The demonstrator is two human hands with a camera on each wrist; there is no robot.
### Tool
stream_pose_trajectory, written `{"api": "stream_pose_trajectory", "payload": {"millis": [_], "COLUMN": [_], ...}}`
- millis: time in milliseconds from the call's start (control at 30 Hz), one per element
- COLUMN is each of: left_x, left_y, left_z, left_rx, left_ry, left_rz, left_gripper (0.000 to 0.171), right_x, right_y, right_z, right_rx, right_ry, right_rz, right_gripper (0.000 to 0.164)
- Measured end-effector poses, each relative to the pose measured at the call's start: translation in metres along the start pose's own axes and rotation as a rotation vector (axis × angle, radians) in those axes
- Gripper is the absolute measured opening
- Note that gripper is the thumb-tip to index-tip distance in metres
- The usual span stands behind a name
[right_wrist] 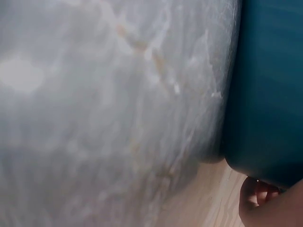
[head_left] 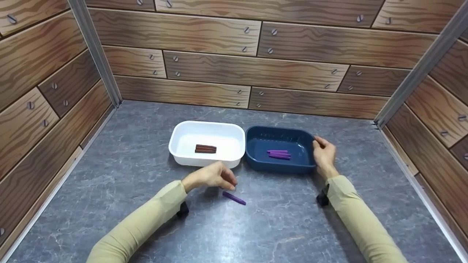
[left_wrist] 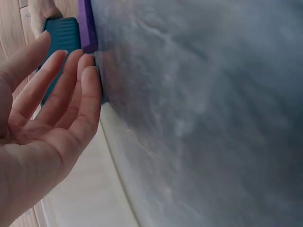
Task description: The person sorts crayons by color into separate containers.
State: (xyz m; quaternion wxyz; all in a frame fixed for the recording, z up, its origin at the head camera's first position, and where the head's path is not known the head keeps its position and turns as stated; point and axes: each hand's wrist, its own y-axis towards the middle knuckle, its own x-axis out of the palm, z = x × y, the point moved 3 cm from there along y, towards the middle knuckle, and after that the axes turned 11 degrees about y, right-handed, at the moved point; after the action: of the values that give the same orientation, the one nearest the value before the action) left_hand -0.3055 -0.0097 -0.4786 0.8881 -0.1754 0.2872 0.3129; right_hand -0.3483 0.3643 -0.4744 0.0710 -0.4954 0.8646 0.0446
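Note:
One purple crayon (head_left: 234, 198) lies on the grey tabletop, its narrower tip towards the lower right. Just above its left end is my left hand (head_left: 215, 176), thumb and fingers apart, holding nothing. In the left wrist view, the fingertips of this hand (left_wrist: 57, 113) appear close to the crayon's end (left_wrist: 87, 28). My right hand (head_left: 324, 155) grips the right end of a dark blue dish (head_left: 281, 168), thumb at the rim. Several purple crayons (head_left: 279, 155) lie together inside it. The right wrist view shows curled fingers (right_wrist: 258, 198) at the dish's end wall (right_wrist: 270, 94).
A white dish (head_left: 182, 157) stands left of the blue one, their ends side by side. It holds several dark brown crayons (head_left: 205, 149). Wood-patterned panels (head_left: 212, 65) wall the table at the back and both sides, with grey metal posts (head_left: 97, 51) in the corners.

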Motion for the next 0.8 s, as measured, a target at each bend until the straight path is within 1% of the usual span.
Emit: {"api": "stream_pose_trajectory", "payload": {"millis": [133,200,367,600,800], "left_x": [0.001,0.001,0.002,-0.001,0.001], "left_y": [-0.003,-0.004,-0.003,0.000,0.001], "left_z": [-0.001,-0.001,-0.004,-0.012,-0.014], "left_rx": [0.007,0.003,0.008,0.011,0.011], "left_ry": [0.043,0.046,0.037,-0.005,0.032], "left_rz": [-0.022,-0.043,-0.097,-0.141,-0.192], "left_gripper": [0.020,0.020,0.021,0.023,0.023], "right_x": [0.001,0.001,0.000,-0.001,0.000], "right_y": [0.001,0.001,0.001,0.002,0.001], "right_z": [0.000,0.000,0.000,0.001,0.002], "right_rx": [-0.006,-0.001,0.015,0.005,-0.005], "right_ry": [0.004,0.013,0.005,0.010,0.027], "right_rz": [-0.004,-0.005,0.002,-0.001,-0.016], "right_gripper": [0.039,0.039,0.040,0.040,0.040]}}
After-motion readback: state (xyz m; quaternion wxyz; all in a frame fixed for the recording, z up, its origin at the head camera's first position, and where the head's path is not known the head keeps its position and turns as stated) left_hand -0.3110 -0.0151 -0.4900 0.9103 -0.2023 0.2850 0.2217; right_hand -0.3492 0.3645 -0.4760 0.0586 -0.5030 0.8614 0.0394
